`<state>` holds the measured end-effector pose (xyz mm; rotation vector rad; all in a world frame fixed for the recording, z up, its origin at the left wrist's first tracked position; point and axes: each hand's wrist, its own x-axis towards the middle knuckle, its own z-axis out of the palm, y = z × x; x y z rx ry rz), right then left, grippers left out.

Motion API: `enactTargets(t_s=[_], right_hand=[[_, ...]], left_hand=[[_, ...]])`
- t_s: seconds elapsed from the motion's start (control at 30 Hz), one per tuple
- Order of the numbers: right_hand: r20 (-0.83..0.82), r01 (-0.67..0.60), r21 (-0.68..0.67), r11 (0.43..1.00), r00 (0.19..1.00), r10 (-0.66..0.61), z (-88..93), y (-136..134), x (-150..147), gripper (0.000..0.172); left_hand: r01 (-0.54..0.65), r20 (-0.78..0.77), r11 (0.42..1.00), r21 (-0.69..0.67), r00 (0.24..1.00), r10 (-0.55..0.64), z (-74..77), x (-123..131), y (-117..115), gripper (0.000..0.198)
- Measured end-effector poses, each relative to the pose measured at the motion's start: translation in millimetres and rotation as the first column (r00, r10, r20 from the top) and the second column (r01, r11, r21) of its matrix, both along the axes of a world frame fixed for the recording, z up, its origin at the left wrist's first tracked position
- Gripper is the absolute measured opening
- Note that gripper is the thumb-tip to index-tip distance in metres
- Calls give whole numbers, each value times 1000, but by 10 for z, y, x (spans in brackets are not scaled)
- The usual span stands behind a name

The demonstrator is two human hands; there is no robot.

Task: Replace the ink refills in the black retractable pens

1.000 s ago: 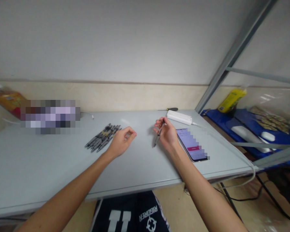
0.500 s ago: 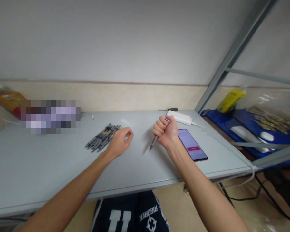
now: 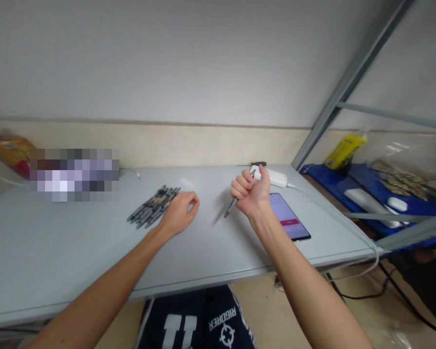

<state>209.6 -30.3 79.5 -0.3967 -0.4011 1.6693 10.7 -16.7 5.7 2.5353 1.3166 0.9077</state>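
My right hand (image 3: 250, 193) is closed in a fist round a grey pen (image 3: 230, 208), raised a little above the grey table (image 3: 94, 252); the pen's tip points down and to the left, and my thumb sits at its top end. My left hand (image 3: 179, 212) rests on the table with its fingers curled in, and I cannot see anything in it. Just left of that hand lies a bundle of several grey pens (image 3: 153, 207).
A phone (image 3: 288, 222) with a lit screen lies right of my right hand. Behind it are a white power adapter (image 3: 274, 177) with a cable and a screwdriver (image 3: 256, 164). A metal rack post (image 3: 349, 82) and blue trays (image 3: 370, 194) stand at the right.
My right hand went from a loose finger hold on the pen to a fist round it, lifted slightly, and the thumb came onto the pen's top. The left hand barely moved.
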Motion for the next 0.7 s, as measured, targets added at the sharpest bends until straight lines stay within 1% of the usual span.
enactTargets(t_s=[0.17, 0.3, 0.4, 0.53, 0.63, 0.7], right_hand=[[1, 27, -19, 999, 1000, -27, 28, -2, -23, 43], [11, 27, 14, 1000, 1000, -27, 26, -8, -27, 46], [22, 25, 10, 1000, 999, -25, 26, -12, -23, 43], [13, 21, 12, 1000, 1000, -21, 21, -18, -20, 42], [13, 22, 10, 1000, 1000, -22, 8, -15, -22, 43], [26, 23, 4, 1000, 999, -23, 3, -10, -24, 41]], left_hand=[[-16, -9, 1000, 23, 1000, 16, -24, -13, 16, 11], [-104, -37, 993, 47, 994, 106, -58, -41, 34, 10], [-166, -48, 982, 89, 984, 171, -72, -59, 41, 9], [-180, -38, 977, 118, 982, 186, -61, -68, 33, 12], [-196, -95, 973, 125, 973, 208, -39, -71, 19, 14], [-227, -148, 966, 121, 958, 244, -25, -73, 10, 14]])
